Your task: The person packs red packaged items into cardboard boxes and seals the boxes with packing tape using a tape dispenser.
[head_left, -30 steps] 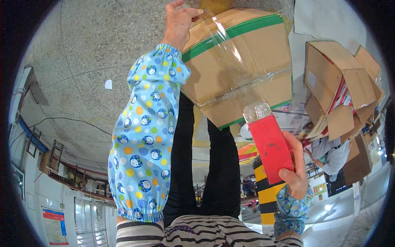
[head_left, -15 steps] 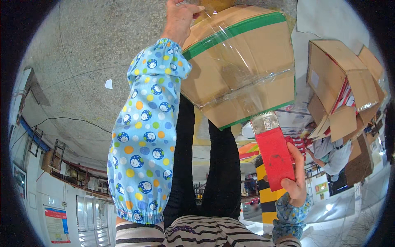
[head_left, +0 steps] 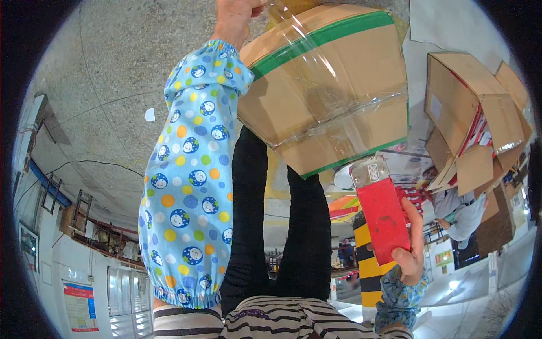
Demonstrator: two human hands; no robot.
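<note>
A brown cardboard box point(head_left: 355, 62) with green tape along its edges stands in front of me. Clear packing tape point(head_left: 313, 51) runs loosely over its top and shines in the light. My left hand point(head_left: 234, 20), partly cut off by the upper edge, is closed at the box's far left corner and pinches the clear tape. My right hand point(head_left: 411, 257) grips a red tape dispenser point(head_left: 384, 217) with a toothed metal head. That head is close to the box's near right corner; whether it touches cannot be told. Patterned blue sleeves cover both forearms.
To the right stands an opened cardboard box point(head_left: 468, 107) with flaps out and red items inside. A person in light clothes point(head_left: 466, 217) is beyond it. A yellow-and-black striped post point(head_left: 370, 271) is near my right arm. A small white scrap point(head_left: 149, 114) lies on the speckled floor.
My left hand has shifted up and left with the tape, lifting the strip at the far edge. The dispenser in my right hand has moved slightly right and down.
</note>
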